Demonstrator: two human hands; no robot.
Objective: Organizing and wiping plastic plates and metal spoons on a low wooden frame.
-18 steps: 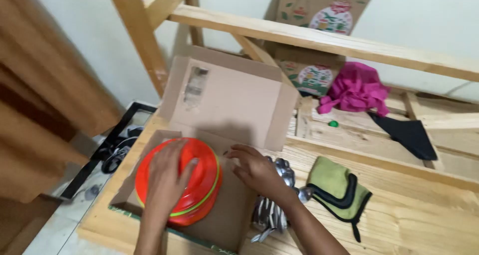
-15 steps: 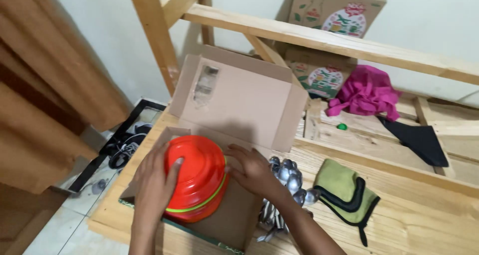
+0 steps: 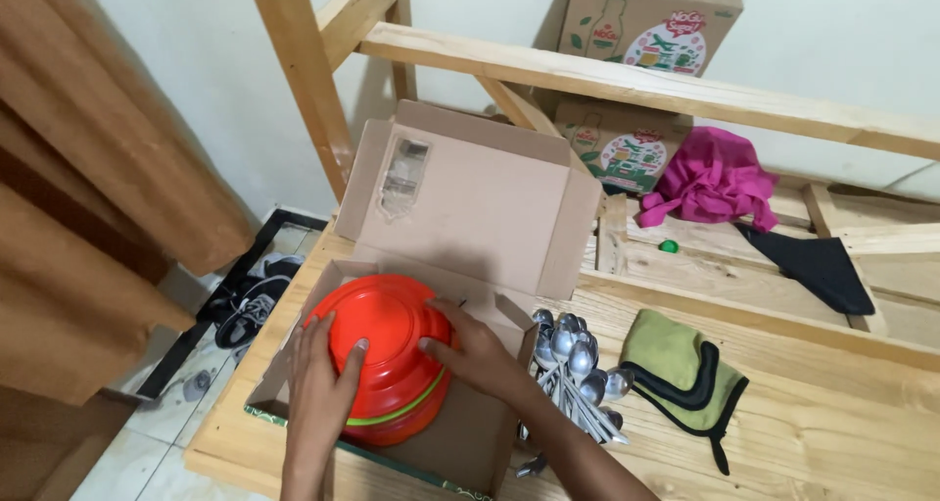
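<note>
Head view, looking down: a stack of orange bowls (image 3: 392, 349) is held upside down between two hands, inside an open cardboard box (image 3: 470, 207). A thin green rim can be seen near the bottom of the stack. The left hand (image 3: 321, 383) is laid flat on the left side of the bowls, with its fingers (image 3: 350, 360) spread and pressed on the orange top. The right hand (image 3: 470, 349) is placed on the right side, and its fingers (image 3: 434, 345) are curled onto the bowls. Both hands are closed around the stack, one on each side.

The box is set on the front left part of a pale wooden worktop (image 3: 822, 432). Its big flap is stood up behind the bowls. Just beside the box, on the right, a bunch of shiny metal spoons (image 3: 578, 374) is laid on the worktop. Near the spoons, a folded green cloth (image 3: 681, 374) with a black edge is seen.

Farther back, a pink cloth (image 3: 710, 183) is heaped on the wood, and a black cloth (image 3: 818, 266) is spread close to it. A small green cap (image 3: 669, 247) is found between them. Two printed cardboard boxes (image 3: 646, 21) are stacked against the wall behind a wooden beam (image 3: 627, 80). At the left, a brown curtain (image 3: 88, 168) is hung, and shoes (image 3: 250, 310) are seen on the tiled floor below.
</note>
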